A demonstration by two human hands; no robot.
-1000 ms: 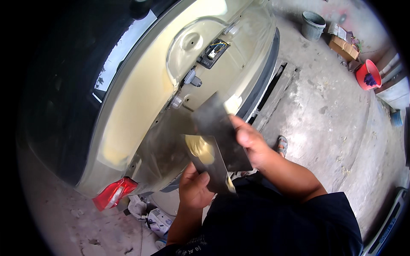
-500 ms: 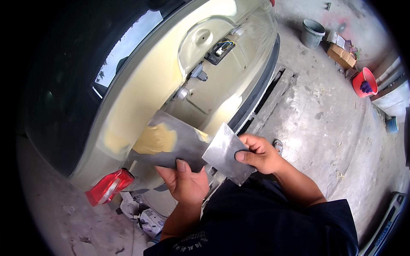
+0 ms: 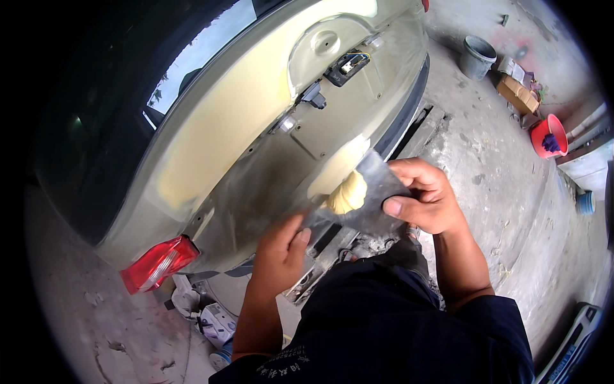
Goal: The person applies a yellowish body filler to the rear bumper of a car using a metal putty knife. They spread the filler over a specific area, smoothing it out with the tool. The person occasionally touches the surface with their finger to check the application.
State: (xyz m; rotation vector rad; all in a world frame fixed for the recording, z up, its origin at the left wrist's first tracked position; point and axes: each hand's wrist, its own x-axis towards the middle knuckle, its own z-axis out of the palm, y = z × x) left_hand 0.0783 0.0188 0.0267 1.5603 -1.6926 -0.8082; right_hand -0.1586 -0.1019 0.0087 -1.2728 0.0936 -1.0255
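My right hand (image 3: 425, 198) pinches a thin grey metal putty spreader (image 3: 382, 192) between thumb and fingers. A thick lump of pale yellow putty (image 3: 348, 194) clings to the spreader's left side. Just to the left, my left hand (image 3: 280, 249) is closed, thumb against fingers, on the larger metal putty plate, which is smeared by motion and hard to tell from the panel behind. Beyond both hands is a car's rear panel (image 3: 230, 109), beige with smooth yellowish filler over parts of it. Neither hand touches the panel.
A red tail light (image 3: 160, 264) sticks out at the panel's lower left corner. Along the wall at the right stand a grey bucket (image 3: 478, 57), a cardboard box (image 3: 518, 95) and a red bucket (image 3: 549, 136). A dark bumper edge (image 3: 409, 102) borders the concrete floor (image 3: 492, 211).
The putty that lay spread on the left plate now shows as a lump on the right spreader. My left hand has turned and the large plate with it; my right hand has moved up and right.
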